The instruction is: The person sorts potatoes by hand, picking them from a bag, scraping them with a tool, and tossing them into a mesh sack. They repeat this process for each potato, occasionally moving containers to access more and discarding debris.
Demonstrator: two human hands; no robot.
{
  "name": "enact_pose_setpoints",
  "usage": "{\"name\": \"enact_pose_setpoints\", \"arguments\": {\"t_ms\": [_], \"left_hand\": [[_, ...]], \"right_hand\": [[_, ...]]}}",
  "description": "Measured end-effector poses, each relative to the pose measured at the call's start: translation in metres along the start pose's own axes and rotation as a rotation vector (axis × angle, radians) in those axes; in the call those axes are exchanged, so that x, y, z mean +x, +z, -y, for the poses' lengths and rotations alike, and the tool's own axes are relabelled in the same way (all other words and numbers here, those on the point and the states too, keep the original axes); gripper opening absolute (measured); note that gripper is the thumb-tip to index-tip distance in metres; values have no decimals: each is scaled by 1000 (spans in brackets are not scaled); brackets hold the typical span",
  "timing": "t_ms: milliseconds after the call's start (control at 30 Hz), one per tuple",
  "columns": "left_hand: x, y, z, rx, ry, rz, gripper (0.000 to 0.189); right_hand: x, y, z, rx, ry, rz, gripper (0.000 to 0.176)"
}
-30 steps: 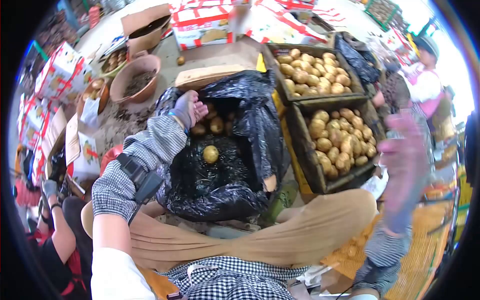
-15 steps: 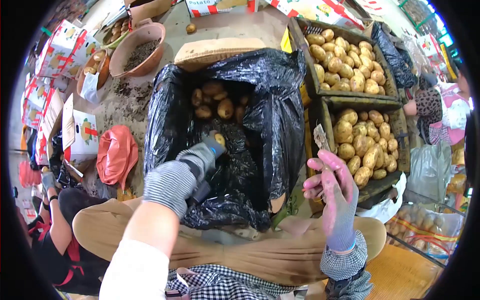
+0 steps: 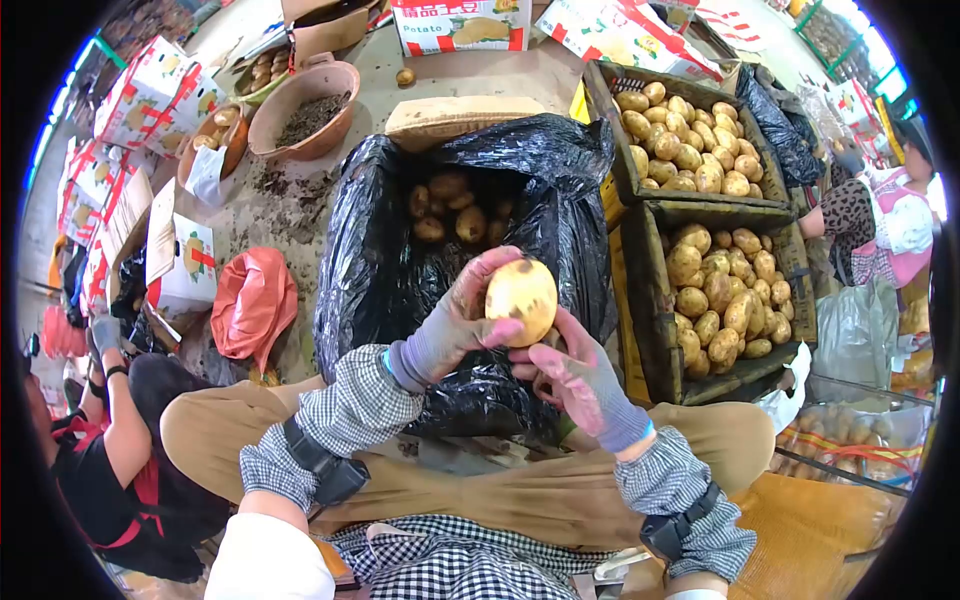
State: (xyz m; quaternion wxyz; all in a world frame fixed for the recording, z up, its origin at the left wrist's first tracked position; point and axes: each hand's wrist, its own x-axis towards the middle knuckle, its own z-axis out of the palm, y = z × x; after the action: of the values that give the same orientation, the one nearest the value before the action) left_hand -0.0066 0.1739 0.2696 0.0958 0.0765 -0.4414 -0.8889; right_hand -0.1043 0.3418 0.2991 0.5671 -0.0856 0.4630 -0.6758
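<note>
A large pale-yellow potato (image 3: pixel 521 301) with dark blotches is held up above the near part of a box lined with black plastic (image 3: pixel 360 260). My left hand (image 3: pixel 458 325), in a grey glove with pink-stained fingers, grips it from the left, thumb across its lower front. At the potato's lower right side, my right hand (image 3: pixel 585 378), gloved likewise, has its fingers curled against it; some fingertips are hidden. Several darker potatoes (image 3: pixel 470 222) lie at the far end of the lined box.
Two wooden crates of potatoes (image 3: pixel 690 145) stand to the right. On the left are a red bag (image 3: pixel 252 305), a tub of soil (image 3: pixel 275 118) and printed cartons (image 3: pixel 180 262). A co-worker (image 3: pixel 120 440) sits at far left, another person (image 3: pixel 885 215) at far right.
My left hand has come up out of the lined box and now holds the large potato. My right hand has moved left to meet it; the brownish scrap it held no longer shows.
</note>
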Motion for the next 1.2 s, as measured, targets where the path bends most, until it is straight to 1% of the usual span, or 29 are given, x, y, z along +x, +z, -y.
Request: {"name": "enact_pose_setpoints", "arguments": {"t_ms": [33,100,200,233,300,367,400,433,467,533,567,600,633,700,733,767,800,833,867,900,933,967,1000,1033,1100,1133,1200], "left_hand": [[-4,13,-2,43,65,20,73],[-12,22,-12,86,44,28,67],[-16,16,-23,77,17,66,63],[-17,17,-26,81,25,65,63],[-20,21,-30,317,118,78,61],[-24,27,-29,338,132,92,58],[-24,27,-29,565,182,94,56],[-25,26,-29,792,232,96,53],[-24,25,-30,791,232,97,53],[-20,21,-31,447,75,36,52],[-20,21,-32,274,-4,5,52],[-21,26,-30,144,12,-31,46],[-21,31,-27,144,9,-33,46],[-22,36,-22,587,227,-51,38],[-22,33,-22,567,202,-25,39],[-22,31,-25,566,201,-25,39],[-20,29,-30,293,76,-70,41],[-20,28,-34,18,-49,-115,45],[-20,27,-38,-39,-118,-149,57],[-20,25,-33,-40,-119,-150,57],[-21,21,-24,113,-21,-85,60],[-22,18,-16,267,77,-19,63],[-22,16,-9,243,97,-16,70],[-22,15,-9,243,97,-17,70],[-22,15,-10,120,-10,-106,73],[-23,16,-12,119,-9,-107,73],[-28,17,-18,-52,-186,-164,72]], "right_hand": [[0,2,-2,103,-14,64,68],[-1,-1,-7,110,-38,101,71],[-8,3,-8,59,-89,167,75],[-9,4,-8,101,-86,172,75],[-7,3,-12,146,-82,180,76],[-2,1,-20,-137,-321,28,81],[-1,1,-22,-171,-371,-17,83],[-1,0,-23,-170,-372,-17,83],[0,-3,-26,-224,-411,-35,83],[1,-7,-29,-280,-450,-54,83],[1,-9,-31,-395,-509,-86,83],[1,-9,-32,-509,-566,-118,84],[1,-9,-31,-507,-563,-118,84],[1,-10,-27,-909,-698,-237,84],[1,-11,-28,-907,-695,-237,84],[2,-13,-29,-990,-755,-239,84],[3,-14,-29,-1075,-814,-241,83],[1,-11,-26,-1077,-811,-241,83],[-2,-4,-23,-1003,-726,-233,81],[-4,-1,-21,-926,-641,-226,79],[-2,-1,-19,-924,-636,-227,79],[1,-2,-17,-575,-486,-195,77],[3,-4,-15,-229,-333,-159,76],[3,-5,-15,-229,-332,-158,76],[4,-8,-13,-361,-437,-109,77],[5,-9,-12,-362,-436,-109,77],[7,-12,-8,-795,-639,-106,80]]}}
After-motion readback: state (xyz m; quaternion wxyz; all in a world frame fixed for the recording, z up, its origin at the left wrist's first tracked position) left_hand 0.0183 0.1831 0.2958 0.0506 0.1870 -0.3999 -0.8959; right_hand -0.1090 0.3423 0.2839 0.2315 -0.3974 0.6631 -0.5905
